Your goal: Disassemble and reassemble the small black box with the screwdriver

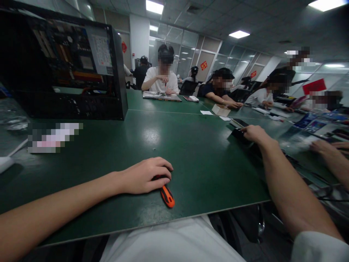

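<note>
My left hand [148,175] rests on the table with its fingers curled over an orange-and-black screwdriver [167,197]. Its handle sticks out towards the table's front edge, and the rest is hidden under my fingers. Reaching far to the right, my right hand [255,135] has its fingers closed on a black flat object [239,134]. What kind of object that is I cannot make out, since it is dark and partly covered. A grey-and-black piece [237,123] lies just beyond those fingers.
An open black computer case [120,83] stands at the left on the green table [201,145]. A small open box [220,110] and white papers lie farther back. At right, another person's hand [321,147] is near cables. Several people sit around the tables.
</note>
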Available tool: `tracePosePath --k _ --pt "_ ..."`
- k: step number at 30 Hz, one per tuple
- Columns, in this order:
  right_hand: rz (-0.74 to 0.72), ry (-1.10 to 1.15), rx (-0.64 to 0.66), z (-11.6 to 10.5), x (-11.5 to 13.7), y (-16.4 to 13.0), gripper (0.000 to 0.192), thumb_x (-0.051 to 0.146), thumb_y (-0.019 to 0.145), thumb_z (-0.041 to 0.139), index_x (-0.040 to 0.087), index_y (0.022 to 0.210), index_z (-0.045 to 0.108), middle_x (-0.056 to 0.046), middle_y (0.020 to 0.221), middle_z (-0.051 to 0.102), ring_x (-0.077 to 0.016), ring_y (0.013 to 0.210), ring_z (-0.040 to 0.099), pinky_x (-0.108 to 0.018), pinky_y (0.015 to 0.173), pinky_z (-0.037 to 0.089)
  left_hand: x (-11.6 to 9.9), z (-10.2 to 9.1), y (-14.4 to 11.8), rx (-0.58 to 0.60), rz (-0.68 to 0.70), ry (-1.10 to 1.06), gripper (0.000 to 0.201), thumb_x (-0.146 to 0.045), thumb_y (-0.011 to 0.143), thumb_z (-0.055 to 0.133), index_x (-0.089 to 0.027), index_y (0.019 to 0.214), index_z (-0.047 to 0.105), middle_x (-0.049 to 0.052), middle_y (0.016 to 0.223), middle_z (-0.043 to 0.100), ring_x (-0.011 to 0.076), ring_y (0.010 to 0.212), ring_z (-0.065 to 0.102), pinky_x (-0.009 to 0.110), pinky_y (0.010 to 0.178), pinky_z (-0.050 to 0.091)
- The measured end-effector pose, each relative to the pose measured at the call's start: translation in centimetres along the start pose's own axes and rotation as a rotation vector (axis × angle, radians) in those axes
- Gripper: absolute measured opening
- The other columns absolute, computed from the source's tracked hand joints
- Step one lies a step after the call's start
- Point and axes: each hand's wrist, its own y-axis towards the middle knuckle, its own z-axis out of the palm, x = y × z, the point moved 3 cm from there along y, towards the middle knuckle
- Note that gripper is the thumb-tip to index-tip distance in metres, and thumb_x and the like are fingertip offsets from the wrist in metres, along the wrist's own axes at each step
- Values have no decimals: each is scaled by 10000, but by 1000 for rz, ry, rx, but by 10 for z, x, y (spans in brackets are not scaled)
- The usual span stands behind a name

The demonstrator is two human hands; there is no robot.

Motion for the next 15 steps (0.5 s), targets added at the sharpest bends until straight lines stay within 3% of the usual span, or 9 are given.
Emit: tracePosePath --k 7,11,15 --pt "51 -29 46 1 3 -9 369 386 979 625 186 1289 624 -116 1321 620 -224 1138 635 -430 962 555 -2 -5 -3 87 116 14 289 -409 933 715 -204 1136 707 134 1288 674 292 1189 631 398 1012 491" --pt "60 -13 13 -7 -8 -15 320 344 997 591 182 1268 645 -119 1309 639 -226 1158 634 -401 984 535 -2 -7 -5 89 152 47 178 -322 1004 621 -202 1115 692 125 1196 701 263 1135 644 369 990 488" --pt "141 -17 -85 -26 -35 -35 353 326 1014 472 89 1165 686 -224 1187 704 -307 1085 681 -376 867 530 0 -5 -6 15 140 102 211 -317 1047 533 -180 1157 649 115 1080 727 237 993 676 336 895 513"
